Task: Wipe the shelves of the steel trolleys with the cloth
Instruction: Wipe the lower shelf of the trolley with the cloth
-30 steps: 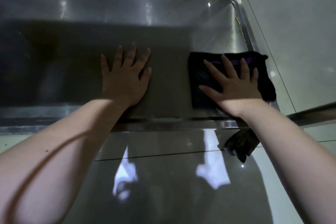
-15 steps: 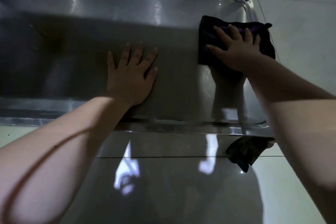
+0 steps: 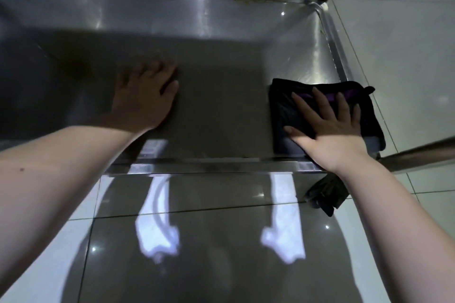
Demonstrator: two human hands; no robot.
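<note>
Pressing cloth (image 3: pixel 283 110) at shelf (image 3: pixel 221 106) right rim, right hand (image 3: pixel 330 125) splayed flat; left hand (image 3: pixel 145 98) flat mid-shelf, well apart.

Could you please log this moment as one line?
right hand: pressing flat on cloth | left hand: rests on shelf | cloth: near-right corner

Left hand (image 3: pixel 145 103), right hand (image 3: pixel 330 130) bare; forearms (image 3: pixel 394 204) bare; mole (image 3: pixel 21 169) on left.

Dim; shelf (image 3: pixel 221 106) shadowed, floor (image 3: pixel 406 56) glare (left hand (image 3: pixel 145 98) blurred).
</note>
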